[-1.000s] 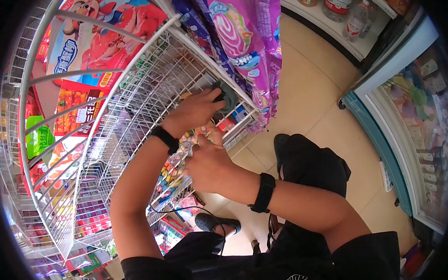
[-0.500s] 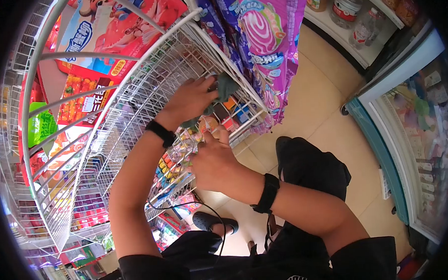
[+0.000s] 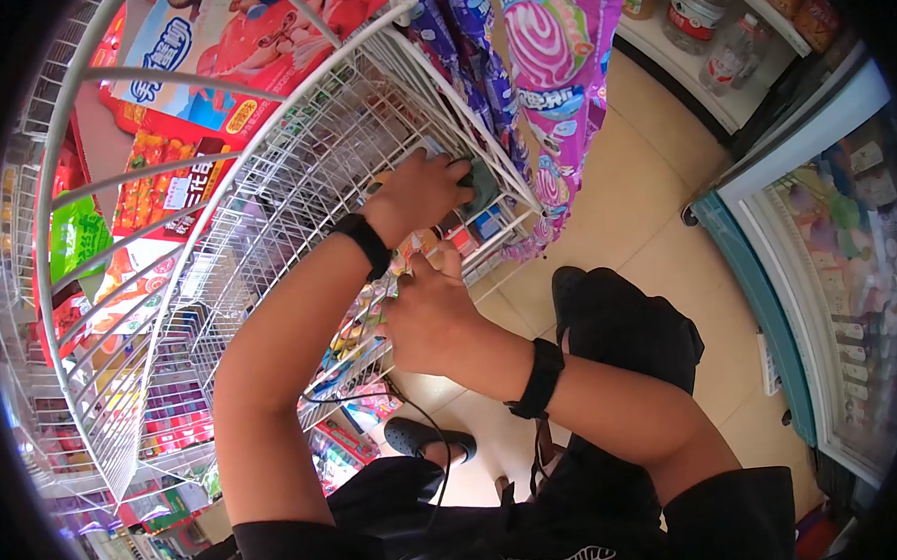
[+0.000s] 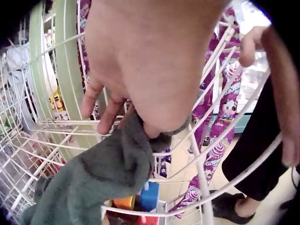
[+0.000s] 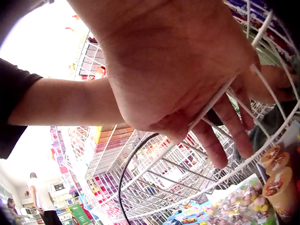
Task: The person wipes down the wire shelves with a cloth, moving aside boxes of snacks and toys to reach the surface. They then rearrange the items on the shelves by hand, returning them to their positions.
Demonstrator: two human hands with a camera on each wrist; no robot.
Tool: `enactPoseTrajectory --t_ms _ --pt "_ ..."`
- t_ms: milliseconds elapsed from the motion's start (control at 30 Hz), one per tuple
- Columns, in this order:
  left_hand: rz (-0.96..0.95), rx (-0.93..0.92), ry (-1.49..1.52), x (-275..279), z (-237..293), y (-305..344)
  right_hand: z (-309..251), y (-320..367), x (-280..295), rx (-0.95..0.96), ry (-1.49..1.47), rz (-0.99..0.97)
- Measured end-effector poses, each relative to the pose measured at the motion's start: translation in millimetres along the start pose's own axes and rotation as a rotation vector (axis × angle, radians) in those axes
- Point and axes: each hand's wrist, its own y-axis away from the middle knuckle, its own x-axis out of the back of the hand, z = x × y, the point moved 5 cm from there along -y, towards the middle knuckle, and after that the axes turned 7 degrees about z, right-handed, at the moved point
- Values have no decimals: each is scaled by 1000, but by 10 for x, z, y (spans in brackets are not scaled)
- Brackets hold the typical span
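Note:
A dark green cloth [image 4: 93, 183] hangs from my left hand [image 3: 415, 191], whose fingers and thumb grip it. In the head view the hand covers most of the cloth, at the near right corner of a white wire basket [image 3: 312, 136]. My right hand [image 3: 432, 316] holds the basket's near rim. From the right wrist, its fingers [image 5: 213, 150] reach over the rim wire and point in among the bars. Below the wires lie wrapped candies [image 5: 243, 201], orange-lidded cups [image 5: 279, 180] and a small blue box [image 4: 150, 196].
Long purple candy bags [image 3: 559, 65] hang on the basket's right side. Red snack boxes [image 3: 249, 58] stand behind curved wires at the left. A glass-topped freezer [image 3: 818, 264] and a bottle shelf [image 3: 740, 87] are at the right. A black cable [image 5: 124, 183] crosses the rim.
My left hand, with the cloth, shifted away from the basket's right corner and has come back toward it. The right hand keeps its place on the rim; the view has shifted slightly.

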Motion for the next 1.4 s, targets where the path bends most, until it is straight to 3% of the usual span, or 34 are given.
enactPoseTrajectory --t_ms 167,267,367,700,767,800,833,900,933,1000,1033,1100,1133,1167,1233,1300,1333,1400 --pt "-168 101 41 26 36 -71 -25 -11 29 -23 73 -53" --pt "-320 2 -16 -50 -14 -149 -31 -20 28 -35 116 -73" --pt "-346 7 30 -166 -85 -134 -27 -16 19 -39 114 -71" --pt "-187 101 208 103 -148 67 -9 -18 6 68 66 -41" --pt "-174 380 289 263 -318 169 -6 -8 41 60 45 -46" --pt "-10 423 310 333 -458 273 -6 -10 56 41 24 -50" --pt "-11 421 306 397 -523 347 -17 -20 77 42 22 -47" --pt "124 824 388 520 -816 584 -26 -31 81 18 41 -124" --pt "124 824 385 402 -907 679 -38 -26 114 20 40 -122" --pt "685 922 577 343 -1112 892 -78 -15 156 63 13 -144" --pt "685 923 575 282 -1153 894 -77 -20 137 64 13 -143" --pt "859 1195 603 187 -1273 986 -50 -24 90 45 13 -124" --pt "832 1296 735 94 -1310 938 -47 -19 79 43 17 -124" --pt "835 1295 738 48 -1284 851 -44 -13 83 40 32 -92" --pt "625 1181 443 15 -1183 543 -32 0 59 37 52 -61" --pt "465 970 423 -319 -1088 178 -15 -6 24 53 42 22" --pt "470 972 424 -348 -1055 154 -11 0 5 54 47 20" --pt "183 570 527 -538 -779 -29 -6 18 18 74 30 104"
